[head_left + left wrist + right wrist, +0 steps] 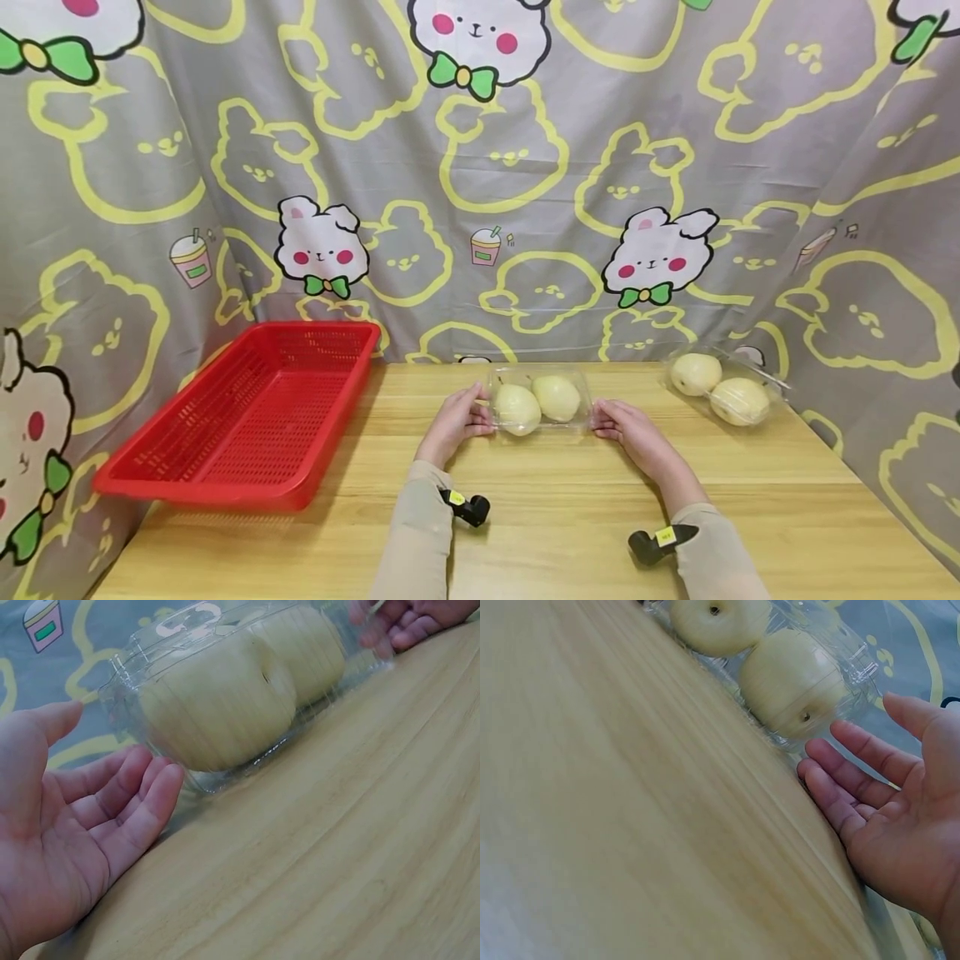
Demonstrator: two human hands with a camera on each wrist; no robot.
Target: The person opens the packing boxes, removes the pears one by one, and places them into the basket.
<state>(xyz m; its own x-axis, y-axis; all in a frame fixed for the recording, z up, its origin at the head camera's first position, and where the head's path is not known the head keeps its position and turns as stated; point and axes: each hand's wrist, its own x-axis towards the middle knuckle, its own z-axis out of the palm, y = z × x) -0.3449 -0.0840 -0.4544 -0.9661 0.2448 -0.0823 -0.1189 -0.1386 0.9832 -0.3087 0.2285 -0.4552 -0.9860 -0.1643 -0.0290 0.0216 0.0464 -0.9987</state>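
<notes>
A clear plastic clamshell box [542,427] with two pale yellow pears [557,398] inside rests on the wooden table in the head view. At its left end is my left hand [454,423], palm facing the box. In the left wrist view, the fingertips [169,776] of that hand are at the plastic edge, with the thumb apart. My right hand [628,429] is at the opposite end; in the right wrist view its fingers [870,754] are loosely extended beside the box [862,671], thumb raised. Whether these fingertips touch the plastic I cannot tell.
On the left of the table [540,517] stands a red plastic basket [300,492] with a perforated base. A second clear package [772,383] with two pears [738,402] lies at the back right. A patterned curtain [420,167] hangs behind and at both sides.
</notes>
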